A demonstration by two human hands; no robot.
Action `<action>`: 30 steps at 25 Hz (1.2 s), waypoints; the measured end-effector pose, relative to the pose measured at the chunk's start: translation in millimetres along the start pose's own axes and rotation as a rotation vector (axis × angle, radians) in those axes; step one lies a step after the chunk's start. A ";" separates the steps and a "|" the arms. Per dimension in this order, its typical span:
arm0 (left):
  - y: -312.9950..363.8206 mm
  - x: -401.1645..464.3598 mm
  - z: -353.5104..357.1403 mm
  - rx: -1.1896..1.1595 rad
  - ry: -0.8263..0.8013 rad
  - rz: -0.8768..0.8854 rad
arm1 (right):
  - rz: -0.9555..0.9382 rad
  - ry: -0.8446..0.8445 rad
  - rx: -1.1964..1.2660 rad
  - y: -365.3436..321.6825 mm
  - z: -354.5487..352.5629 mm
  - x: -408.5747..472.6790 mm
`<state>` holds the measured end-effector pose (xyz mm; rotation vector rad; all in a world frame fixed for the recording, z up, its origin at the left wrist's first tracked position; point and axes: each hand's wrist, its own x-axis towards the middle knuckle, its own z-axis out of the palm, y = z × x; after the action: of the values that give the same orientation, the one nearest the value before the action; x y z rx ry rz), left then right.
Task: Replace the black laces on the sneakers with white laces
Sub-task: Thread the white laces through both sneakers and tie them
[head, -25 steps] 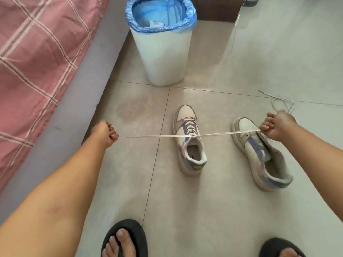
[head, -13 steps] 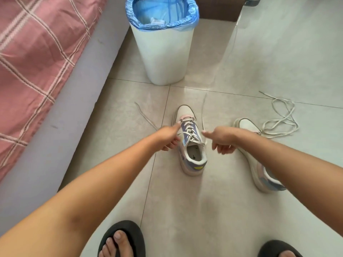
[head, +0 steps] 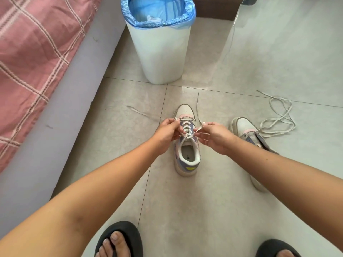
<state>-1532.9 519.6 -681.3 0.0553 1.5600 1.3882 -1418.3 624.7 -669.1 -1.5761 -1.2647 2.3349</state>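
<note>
White lace (head: 187, 129) is threaded through the centre sneaker (head: 187, 145). Left hand (head: 167, 133) and right hand (head: 216, 138) each pinch an end. Recommend crossing ends evenly, equal tension. Unlaced sneaker (head: 246, 130) at 3 o'clock.

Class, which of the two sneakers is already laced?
The left sneaker, between both hands, has white lace crisscrossed through its eyelets. The right sneaker has none; a loose lace lies beside it.

Floor: pale tile (head: 213, 210) under you | on it: laced sneaker (head: 187, 158), second sneaker (head: 246, 128) to its right, loose white lace (head: 278, 115) just beside that one, white bin (head: 159, 52), your black sandals (head: 122, 236).
</note>
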 end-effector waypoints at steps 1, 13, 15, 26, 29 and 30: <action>-0.7 -1.0 -0.4 -0.026 -0.013 0.013 | -0.063 -0.034 0.065 -2.3 4.7 -0.2; 3.4 -4.6 -0.5 -0.181 0.152 -0.060 | -0.190 -0.118 -0.223 -3.2 14.8 10.3; 10.8 -5.3 -1.5 -0.078 0.085 0.024 | -0.298 -0.135 -0.525 -5.1 20.0 8.9; 20.1 -18.9 -28.3 0.959 -0.220 0.277 | -0.207 -0.212 -0.704 -17.3 15.1 4.6; 23.1 -32.0 -52.0 0.899 -0.495 -0.089 | -0.081 -0.251 -0.603 -22.8 10.0 3.9; 28.3 -36.8 -57.2 0.940 -0.608 -0.245 | -0.053 -0.246 -0.559 -22.6 9.5 4.1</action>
<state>-1568.9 465.8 -646.2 0.7522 1.4826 0.2957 -1436.3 636.0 -656.2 -1.3573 -2.1323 2.3210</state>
